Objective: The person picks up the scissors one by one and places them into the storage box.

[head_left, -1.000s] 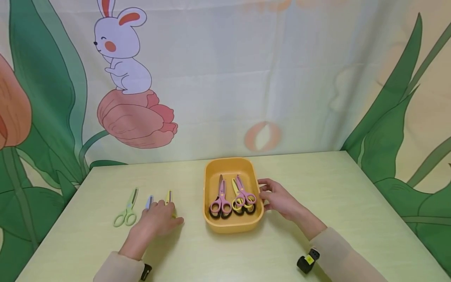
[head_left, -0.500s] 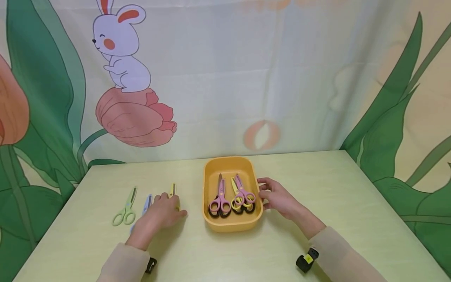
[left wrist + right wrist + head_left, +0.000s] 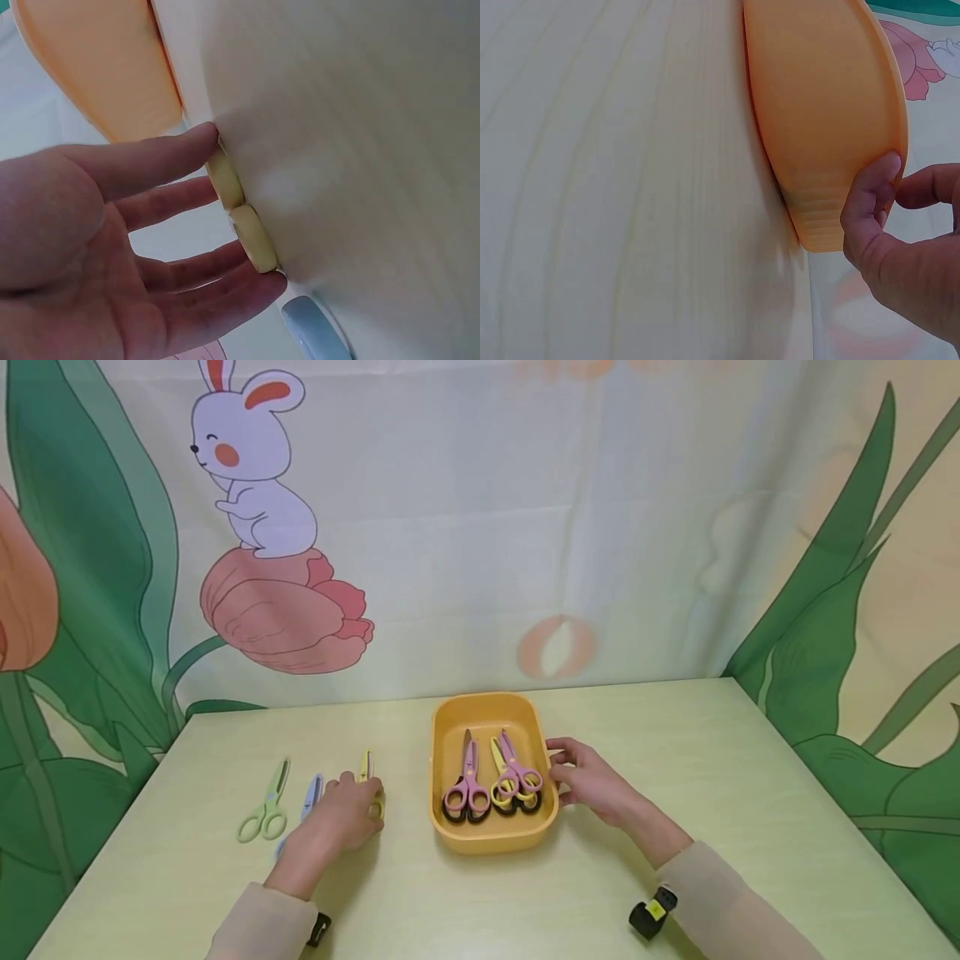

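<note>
In the head view my left hand (image 3: 337,814) is over yellow scissors (image 3: 366,766) lying on the table. My thumb and fingertips pinch the two yellow handle loops (image 3: 253,238) from either side, as the left wrist view shows. Blue scissors (image 3: 312,792) lie partly hidden beneath that hand, and green scissors (image 3: 264,814) lie further left. My right hand (image 3: 596,782) touches the outside of an orange tray (image 3: 495,843) with bent fingers, near its rim. Inside the tray are pink scissors (image 3: 467,795), more pink scissors (image 3: 519,778), yellow scissors (image 3: 498,760) and black handles underneath.
A pale wooden table (image 3: 480,910) carries everything. Behind it hangs a cloth backdrop (image 3: 450,568) with a rabbit and flowers printed on it. A black wrist strap device (image 3: 652,912) hangs below the right sleeve.
My left hand has shifted slightly right over the yellow scissors, uncovering more of the blue pair. Its thumb has drawn in against the yellow handles. The right hand stays at the tray.
</note>
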A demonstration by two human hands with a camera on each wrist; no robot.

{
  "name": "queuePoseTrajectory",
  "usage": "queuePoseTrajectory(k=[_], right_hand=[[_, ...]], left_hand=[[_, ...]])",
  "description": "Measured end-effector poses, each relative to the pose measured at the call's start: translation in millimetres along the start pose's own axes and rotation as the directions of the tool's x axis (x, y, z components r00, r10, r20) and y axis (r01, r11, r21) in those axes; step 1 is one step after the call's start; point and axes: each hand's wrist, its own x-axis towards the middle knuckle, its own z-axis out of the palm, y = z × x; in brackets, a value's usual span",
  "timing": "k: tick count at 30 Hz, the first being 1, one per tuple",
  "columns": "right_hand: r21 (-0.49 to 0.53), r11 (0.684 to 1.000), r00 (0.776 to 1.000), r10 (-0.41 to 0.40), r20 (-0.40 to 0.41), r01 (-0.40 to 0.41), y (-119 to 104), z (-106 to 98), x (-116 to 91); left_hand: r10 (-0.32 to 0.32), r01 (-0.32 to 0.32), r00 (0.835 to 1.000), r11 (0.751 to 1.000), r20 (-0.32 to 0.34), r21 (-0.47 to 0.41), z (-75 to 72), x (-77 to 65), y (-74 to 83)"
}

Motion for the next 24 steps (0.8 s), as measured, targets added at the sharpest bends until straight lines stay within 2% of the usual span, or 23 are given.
queuePoseTrajectory(k=[12, 17, 24], right_hand=[[0.003, 1.0, 1.0, 0.013, -0.009, -0.013, 3, 0, 3], [0.006, 1.0, 1.0, -0.001, 0.004, 0.001, 2, 0, 2], [0.007, 1.0, 1.0, -0.005, 0.001, 0.005, 1, 1, 1]], left_hand=[[-0.026, 0.023, 0.998, 0.998, -0.059, -0.05, -1.9, 9.4, 3.7], [-0.035, 0.027, 0.989, 0.998, -0.14, -0.058, -2.6, 11.4, 8.9], [-0.005, -0.004, 0.962, 0.999, -0.273, -0.032, -5.7, 10.9, 19.0]])
